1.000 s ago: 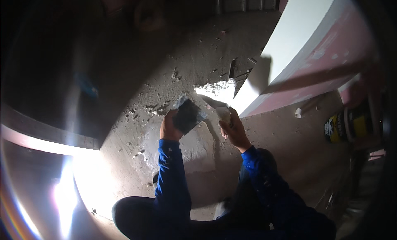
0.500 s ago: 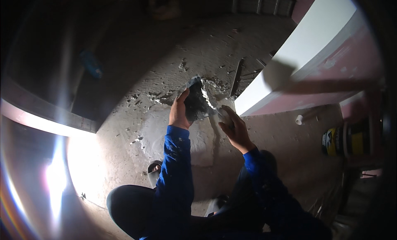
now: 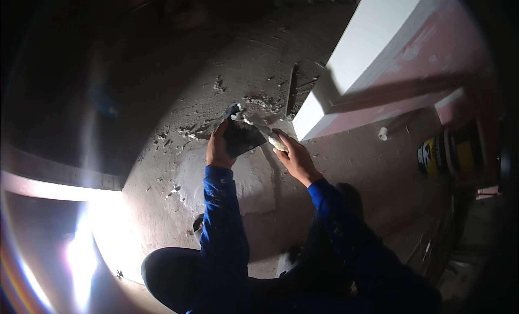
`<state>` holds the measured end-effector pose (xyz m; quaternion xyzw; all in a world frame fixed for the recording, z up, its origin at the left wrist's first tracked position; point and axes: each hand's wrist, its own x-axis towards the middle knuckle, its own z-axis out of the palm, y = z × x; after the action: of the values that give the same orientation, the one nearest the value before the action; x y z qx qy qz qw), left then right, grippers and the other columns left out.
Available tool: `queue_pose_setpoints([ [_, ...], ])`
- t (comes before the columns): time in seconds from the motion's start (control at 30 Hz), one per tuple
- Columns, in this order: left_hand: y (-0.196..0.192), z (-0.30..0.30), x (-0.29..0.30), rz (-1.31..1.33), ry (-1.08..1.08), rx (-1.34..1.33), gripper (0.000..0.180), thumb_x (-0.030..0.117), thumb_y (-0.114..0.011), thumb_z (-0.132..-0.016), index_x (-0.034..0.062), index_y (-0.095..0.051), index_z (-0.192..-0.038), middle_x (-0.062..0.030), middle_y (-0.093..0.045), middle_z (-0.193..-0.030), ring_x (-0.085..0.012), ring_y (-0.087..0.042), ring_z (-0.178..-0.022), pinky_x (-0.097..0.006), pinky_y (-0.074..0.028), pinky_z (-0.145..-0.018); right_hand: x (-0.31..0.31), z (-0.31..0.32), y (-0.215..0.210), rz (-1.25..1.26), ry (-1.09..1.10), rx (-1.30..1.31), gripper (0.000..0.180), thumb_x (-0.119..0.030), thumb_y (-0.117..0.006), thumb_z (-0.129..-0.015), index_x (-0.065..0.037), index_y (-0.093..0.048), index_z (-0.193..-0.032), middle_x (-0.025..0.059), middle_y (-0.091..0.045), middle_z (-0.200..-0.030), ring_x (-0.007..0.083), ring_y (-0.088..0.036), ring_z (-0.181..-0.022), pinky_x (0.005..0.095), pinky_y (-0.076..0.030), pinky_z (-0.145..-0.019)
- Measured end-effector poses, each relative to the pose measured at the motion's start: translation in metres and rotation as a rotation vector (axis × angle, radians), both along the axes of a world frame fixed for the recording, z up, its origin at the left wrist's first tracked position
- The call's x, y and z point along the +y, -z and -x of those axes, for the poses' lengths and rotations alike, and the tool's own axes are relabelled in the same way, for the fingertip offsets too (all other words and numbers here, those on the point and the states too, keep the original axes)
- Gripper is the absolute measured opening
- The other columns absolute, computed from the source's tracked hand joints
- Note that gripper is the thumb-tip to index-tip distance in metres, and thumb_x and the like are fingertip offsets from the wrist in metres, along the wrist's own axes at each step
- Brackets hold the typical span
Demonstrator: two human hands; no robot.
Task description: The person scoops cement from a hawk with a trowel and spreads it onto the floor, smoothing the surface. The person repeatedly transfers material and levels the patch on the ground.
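My left hand [image 3: 219, 147] is closed on a dark, flat plate [image 3: 242, 141], its thumb along the left edge. White paste [image 3: 235, 115] clings to the plate's far end. From the right, my right hand [image 3: 298, 161] grips the pale handle of a putty knife [image 3: 277, 143]. The knife's blade reaches left to the plate's upper right edge, with white paste near its tip. Whether blade and plate touch, I cannot tell. Both tools are held above the floor, over a pale smeared patch [image 3: 203, 179].
Crumbs of debris [image 3: 186, 132] litter the floor around the plate. A dark metal strip [image 3: 292, 89] lies beside a white-ended, pink wall [image 3: 400, 81]. To the right are a small white cylinder [image 3: 383, 133] and a black and yellow bucket [image 3: 465, 154]. Strong light glares at lower left.
The view has shifted, and both hands sit slightly further left in it. The knife has turned, showing more of its handle and blade. The long white streak on the plate's right edge no longer shows.
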<state>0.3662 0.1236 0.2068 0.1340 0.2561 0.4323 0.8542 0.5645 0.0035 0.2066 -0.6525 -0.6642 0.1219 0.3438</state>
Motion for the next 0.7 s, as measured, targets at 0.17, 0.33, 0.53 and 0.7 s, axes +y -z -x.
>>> queue_pose_setpoints([
  [0.17, 0.015, -0.008, 0.011, 0.096, -0.043, 0.042, 0.031, 0.027, -0.051, -0.094, 0.0014, -0.060, -0.109, -0.0142, -0.066, -0.104, -0.0286, -0.064, -0.096, -0.043, -0.052, -0.088, -0.010, -0.015, 0.024, 0.370, 0.095, -0.263, 0.054, -0.019, -0.063, -0.083, -0.015, -0.044, -0.134, 0.0203, -0.060, -0.100, 0.0342, -0.063, -0.085, 0.0413, -0.051, -0.072],
  [0.33, 0.049, -0.011, 0.019, 0.025, -0.038, -0.103, 0.031, 0.027, -0.049, -0.094, 0.0034, -0.057, -0.113, -0.0131, -0.065, -0.107, -0.0294, -0.063, -0.098, -0.045, -0.050, -0.089, -0.014, -0.023, 0.011, 0.223, 0.136, 0.002, 0.056, -0.018, -0.062, -0.084, -0.006, -0.037, -0.133, 0.0216, -0.062, -0.096, 0.0316, -0.063, -0.080, 0.0404, -0.050, -0.070],
  [0.53, 0.072, -0.041, 0.040, -0.310, -0.207, 0.404, 0.029, 0.017, -0.050, -0.091, 0.0076, -0.053, -0.118, -0.0060, -0.058, -0.105, -0.0236, -0.058, -0.096, -0.042, -0.048, -0.081, -0.014, -0.029, -0.063, 0.426, 0.232, 0.343, 0.040, -0.027, -0.056, -0.091, -0.003, -0.044, -0.120, 0.0153, -0.061, -0.070, 0.0263, -0.064, -0.060, 0.0384, -0.049, -0.057],
  [0.7, 0.064, -0.098, 0.050, -0.249, -0.139, 0.399, 0.018, 0.017, -0.046, -0.089, 0.0044, -0.053, -0.100, -0.0057, -0.056, -0.084, -0.0156, -0.052, -0.073, -0.028, -0.043, -0.066, 0.012, -0.019, -0.081, 0.315, 0.088, 0.228, 0.036, -0.026, -0.055, -0.092, 0.003, -0.050, -0.113, 0.0187, -0.062, -0.070, 0.0340, -0.065, -0.066, 0.0413, -0.048, -0.060],
])
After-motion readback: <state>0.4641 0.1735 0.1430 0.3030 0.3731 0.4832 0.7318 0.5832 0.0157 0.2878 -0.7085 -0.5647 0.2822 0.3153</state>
